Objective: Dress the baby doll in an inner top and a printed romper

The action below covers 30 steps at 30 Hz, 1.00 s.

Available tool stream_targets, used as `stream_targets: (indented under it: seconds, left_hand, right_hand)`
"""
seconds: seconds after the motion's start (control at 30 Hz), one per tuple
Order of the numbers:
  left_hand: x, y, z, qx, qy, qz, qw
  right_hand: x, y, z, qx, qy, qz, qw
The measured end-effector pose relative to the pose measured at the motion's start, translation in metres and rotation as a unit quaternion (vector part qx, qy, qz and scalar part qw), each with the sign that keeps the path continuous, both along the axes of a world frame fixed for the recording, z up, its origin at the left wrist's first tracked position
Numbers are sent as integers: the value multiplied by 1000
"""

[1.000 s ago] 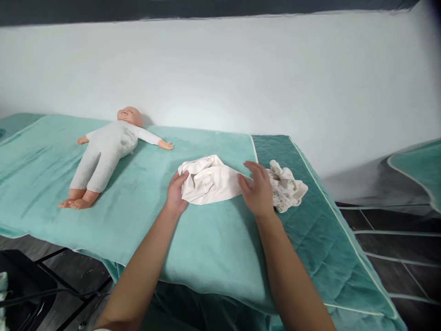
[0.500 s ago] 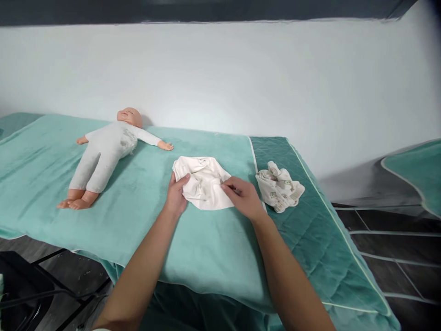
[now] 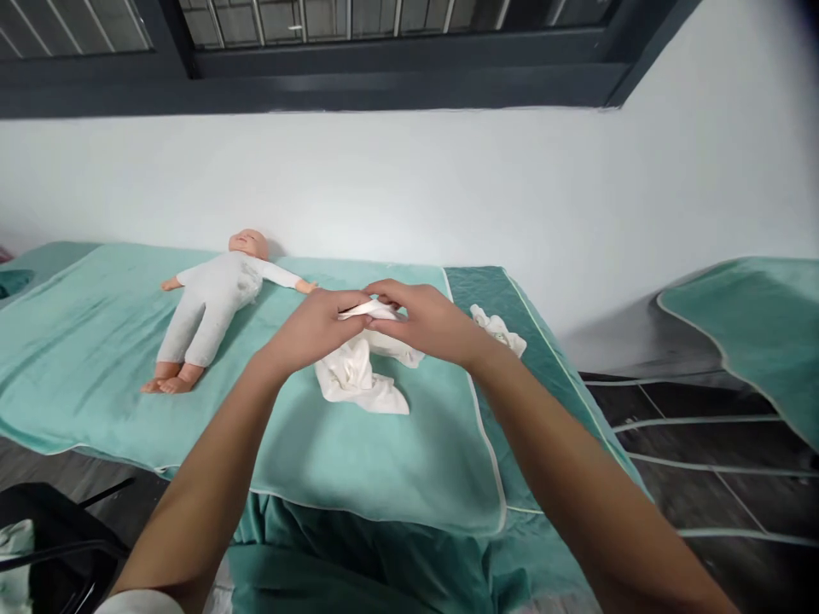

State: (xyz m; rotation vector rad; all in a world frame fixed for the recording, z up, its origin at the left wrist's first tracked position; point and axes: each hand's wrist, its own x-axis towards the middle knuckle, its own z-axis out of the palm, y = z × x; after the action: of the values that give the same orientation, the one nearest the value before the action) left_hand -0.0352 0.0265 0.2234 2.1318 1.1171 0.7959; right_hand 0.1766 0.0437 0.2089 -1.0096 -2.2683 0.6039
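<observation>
Head view: left hand [image 3: 312, 328] and right hand [image 3: 432, 320] both pinch one white cloth [image 3: 351, 379]; one doll [image 3: 217, 294] lies at nine o'clock from them, one crumpled cloth [image 3: 502, 331] at three.

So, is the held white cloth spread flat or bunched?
Bunched: the white cloth shows creased folds, gathered between left hand and right hand.

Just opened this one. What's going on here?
A person has both bare hands on a white cloth: the left hand and right hand hold a fold of it close together, the rest bunched just below them, over the green mat. A doll in white lies face up to the left, arms spread. To the right, a second cloth lies crumpled on the darker cover, partly hidden behind the right forearm.
</observation>
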Motion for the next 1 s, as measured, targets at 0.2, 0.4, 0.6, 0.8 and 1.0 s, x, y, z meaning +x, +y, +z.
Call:
stream_targets:
  seconds: [0.2, 0.4, 0.6, 0.8, 1.0]
  left_hand:
    - [-14, -11, 16, 123, 83, 115, 982]
    - [-26, -10, 8, 199, 66, 210, 955]
    - [-43, -17, 1, 216, 104, 255, 937]
    - [-68, -34, -3, 128, 54, 242, 960]
    - [-79, -32, -8, -47, 97, 215, 971]
  right_hand:
    - [4, -16, 41, -44, 22, -5, 999]
    - [17, -31, 46, -79, 26, -24, 996]
    - [37, -35, 24, 40, 38, -180, 982]
    - [65, -41, -4, 66, -1, -249, 966]
    - [82, -30, -7, 7, -60, -196, 979]
